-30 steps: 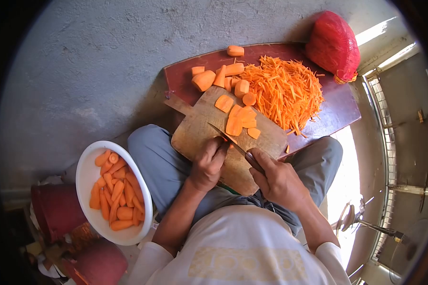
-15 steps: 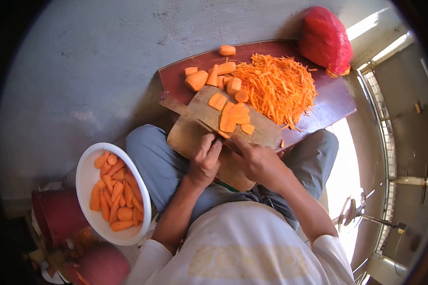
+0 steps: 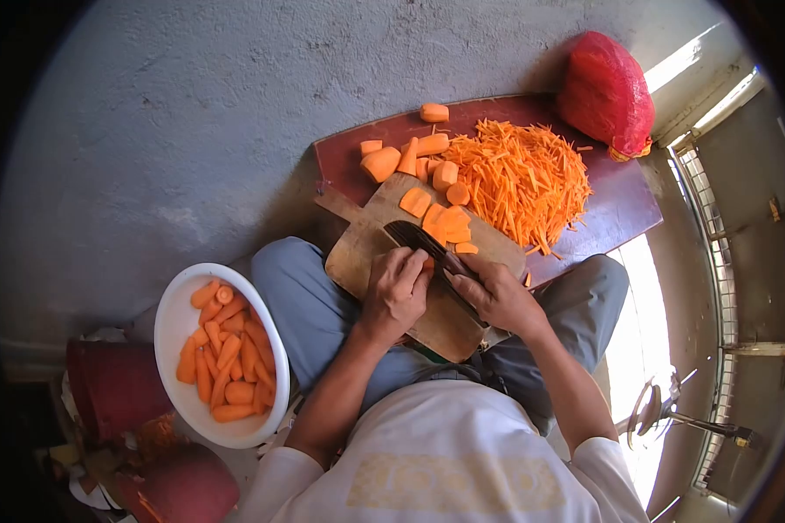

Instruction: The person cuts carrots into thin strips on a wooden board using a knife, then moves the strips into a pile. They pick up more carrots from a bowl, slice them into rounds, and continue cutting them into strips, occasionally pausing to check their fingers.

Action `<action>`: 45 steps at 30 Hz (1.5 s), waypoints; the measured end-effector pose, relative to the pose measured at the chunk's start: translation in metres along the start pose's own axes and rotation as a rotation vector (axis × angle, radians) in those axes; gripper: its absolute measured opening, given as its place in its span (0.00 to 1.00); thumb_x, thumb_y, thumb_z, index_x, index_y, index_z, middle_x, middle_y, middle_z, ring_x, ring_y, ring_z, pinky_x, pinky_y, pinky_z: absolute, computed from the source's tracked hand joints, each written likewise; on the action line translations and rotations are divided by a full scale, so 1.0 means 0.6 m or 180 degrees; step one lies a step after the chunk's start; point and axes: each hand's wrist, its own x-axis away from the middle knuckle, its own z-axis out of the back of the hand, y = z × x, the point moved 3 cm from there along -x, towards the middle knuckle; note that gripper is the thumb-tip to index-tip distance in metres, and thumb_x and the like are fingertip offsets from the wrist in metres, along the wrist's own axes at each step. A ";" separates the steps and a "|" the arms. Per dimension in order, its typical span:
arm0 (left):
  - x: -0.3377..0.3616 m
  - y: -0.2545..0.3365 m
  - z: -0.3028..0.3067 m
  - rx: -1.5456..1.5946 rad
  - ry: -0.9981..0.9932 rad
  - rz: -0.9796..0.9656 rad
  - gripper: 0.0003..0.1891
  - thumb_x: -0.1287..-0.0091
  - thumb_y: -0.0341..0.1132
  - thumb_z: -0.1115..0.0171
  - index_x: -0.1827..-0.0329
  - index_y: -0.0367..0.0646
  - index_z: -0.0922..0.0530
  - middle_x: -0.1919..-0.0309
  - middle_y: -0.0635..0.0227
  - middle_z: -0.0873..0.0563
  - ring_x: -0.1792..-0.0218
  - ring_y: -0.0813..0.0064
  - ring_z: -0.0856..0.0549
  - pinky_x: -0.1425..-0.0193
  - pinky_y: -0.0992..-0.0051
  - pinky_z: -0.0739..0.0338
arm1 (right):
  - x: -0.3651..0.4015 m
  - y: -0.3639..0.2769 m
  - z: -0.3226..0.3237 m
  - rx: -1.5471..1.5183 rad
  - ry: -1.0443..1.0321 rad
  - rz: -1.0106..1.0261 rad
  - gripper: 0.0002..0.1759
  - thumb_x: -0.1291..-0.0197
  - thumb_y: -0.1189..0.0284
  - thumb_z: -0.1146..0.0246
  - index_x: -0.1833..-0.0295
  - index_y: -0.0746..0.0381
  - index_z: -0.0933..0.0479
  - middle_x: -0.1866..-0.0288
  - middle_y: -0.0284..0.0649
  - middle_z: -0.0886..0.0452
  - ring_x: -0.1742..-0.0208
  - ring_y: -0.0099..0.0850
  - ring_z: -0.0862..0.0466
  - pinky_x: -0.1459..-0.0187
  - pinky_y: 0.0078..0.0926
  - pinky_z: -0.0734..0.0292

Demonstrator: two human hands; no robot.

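My right hand (image 3: 497, 295) grips the handle of a dark-bladed knife (image 3: 414, 235), its blade slanting up to the left over the wooden cutting board (image 3: 358, 253). Just left of the blade, the bent fingers of my left hand (image 3: 397, 288) press on a carrot piece (image 3: 428, 262), mostly hidden by them. Flat carrot slices (image 3: 445, 225) lie on the board beyond the knife. A big heap of carrot shreds (image 3: 523, 179) is piled past the board's far right side. Peeled carrot chunks (image 3: 381, 164) sit by its far edge.
A red table (image 3: 340, 146) against the wall carries the carrots and a full red bag (image 3: 606, 96). To my left stands a white basin (image 3: 167, 349) of whole carrots. Red buckets (image 3: 113, 388) are beyond it, and a pedestal fan (image 3: 663, 410) is on the right.
The knife has swung up, so its broad blade now shows above the board. My left fingers stay bent at the carrot piece. The whole view has shifted slightly.
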 end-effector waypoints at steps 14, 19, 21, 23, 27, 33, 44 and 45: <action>-0.012 0.003 0.003 -0.0148 -0.0116 0.0106 0.23 0.36 0.25 0.24 0.38 0.39 0.20 0.48 0.57 0.14 0.47 0.50 0.14 0.38 0.50 0.23 | 0.000 0.011 0.012 -0.0585 -0.0069 -0.0241 0.25 0.15 0.63 0.34 0.22 0.64 0.20 0.59 0.35 0.17 0.65 0.22 0.23 0.62 0.28 0.25; -0.005 -0.008 0.006 -0.0063 0.0015 0.0068 0.18 0.35 0.27 0.21 0.45 0.39 0.19 0.53 0.55 0.13 0.53 0.48 0.13 0.44 0.51 0.19 | 0.017 0.012 0.005 -0.0503 0.0125 -0.0293 0.24 0.18 0.66 0.32 0.25 0.68 0.20 0.53 0.56 0.10 0.51 0.38 0.11 0.44 0.40 0.17; 0.001 -0.012 0.010 -0.0061 -0.0007 0.0124 0.18 0.34 0.27 0.20 0.45 0.38 0.18 0.57 0.55 0.12 0.56 0.48 0.12 0.48 0.52 0.17 | 0.028 0.010 0.008 -0.0321 0.0125 -0.0343 0.24 0.18 0.67 0.32 0.25 0.68 0.20 0.52 0.57 0.11 0.51 0.40 0.11 0.44 0.41 0.17; 0.006 -0.011 0.015 -0.0081 -0.0027 0.0289 0.18 0.33 0.26 0.20 0.44 0.36 0.18 0.60 0.54 0.12 0.59 0.47 0.11 0.50 0.54 0.15 | 0.034 0.002 0.011 -0.0159 0.0172 -0.0221 0.24 0.17 0.67 0.33 0.25 0.68 0.20 0.53 0.54 0.12 0.54 0.38 0.13 0.47 0.39 0.18; 0.008 -0.002 0.016 0.0162 -0.0057 0.0617 0.16 0.31 0.26 0.20 0.45 0.35 0.16 0.61 0.54 0.12 0.60 0.49 0.10 0.52 0.57 0.14 | 0.053 -0.012 0.003 -0.0055 0.0163 0.0054 0.24 0.17 0.67 0.33 0.25 0.69 0.21 0.57 0.52 0.13 0.59 0.37 0.15 0.52 0.39 0.18; -0.007 0.017 0.030 0.0809 -0.0628 0.0575 0.14 0.30 0.27 0.22 0.45 0.35 0.15 0.58 0.50 0.12 0.56 0.44 0.10 0.50 0.53 0.14 | 0.043 -0.022 -0.003 -0.0065 0.0116 -0.0024 0.24 0.17 0.67 0.33 0.25 0.69 0.21 0.54 0.60 0.12 0.58 0.46 0.12 0.50 0.44 0.17; 0.002 0.003 0.039 0.0999 -0.1113 0.0625 0.22 0.32 0.24 0.23 0.35 0.36 0.18 0.52 0.49 0.11 0.50 0.44 0.10 0.45 0.53 0.14 | -0.002 -0.001 0.040 0.0294 0.0251 0.0125 0.23 0.20 0.68 0.31 0.27 0.69 0.19 0.50 0.61 0.10 0.51 0.49 0.09 0.44 0.43 0.16; 0.000 0.002 0.041 0.0973 -0.1181 0.0628 0.22 0.32 0.24 0.23 0.35 0.36 0.18 0.52 0.48 0.11 0.50 0.44 0.10 0.45 0.53 0.14 | -0.001 0.000 0.042 0.0312 0.0267 0.0136 0.23 0.20 0.68 0.31 0.27 0.69 0.19 0.50 0.61 0.10 0.51 0.49 0.10 0.45 0.43 0.16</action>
